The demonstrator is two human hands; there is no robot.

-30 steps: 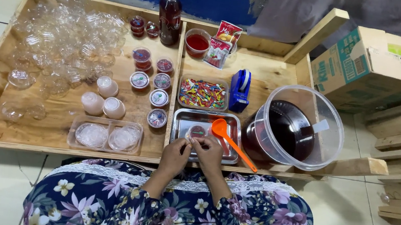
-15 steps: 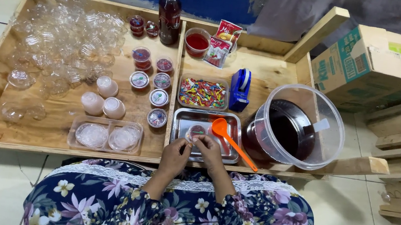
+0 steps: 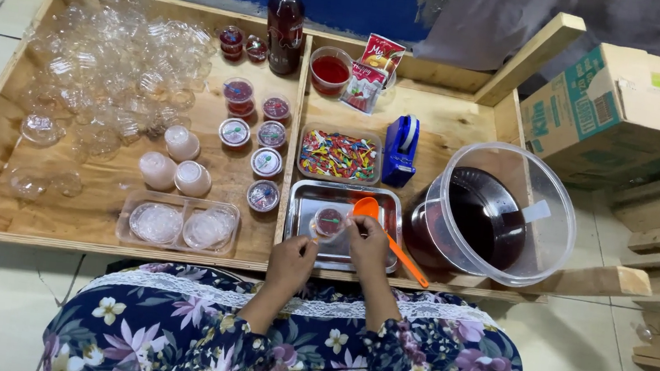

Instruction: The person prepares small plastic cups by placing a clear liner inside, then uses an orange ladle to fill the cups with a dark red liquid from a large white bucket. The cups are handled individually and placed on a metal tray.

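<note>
Seen from above, the right hand [image 3: 367, 244] has moved forward, its fingers now pinching the rim of a small clear plastic cup of red jelly [image 3: 328, 222] on the steel tray [image 3: 305, 198]. The left hand [image 3: 291, 262] has drawn back just behind it, fingers curled loosely. An orange plastic spoon [image 3: 366, 207] lies just beyond the right fingers.

Wooden tray table [image 3: 94, 221], clear empty cups [image 3: 111, 69], metal tray [image 3: 303, 199], blue tape dispenser [image 3: 400, 150], syrup bottle [image 3: 284, 27]

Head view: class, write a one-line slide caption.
Both hands, left and right, hold a small red-filled cup over a steel tray beside an orange ladle.
</note>
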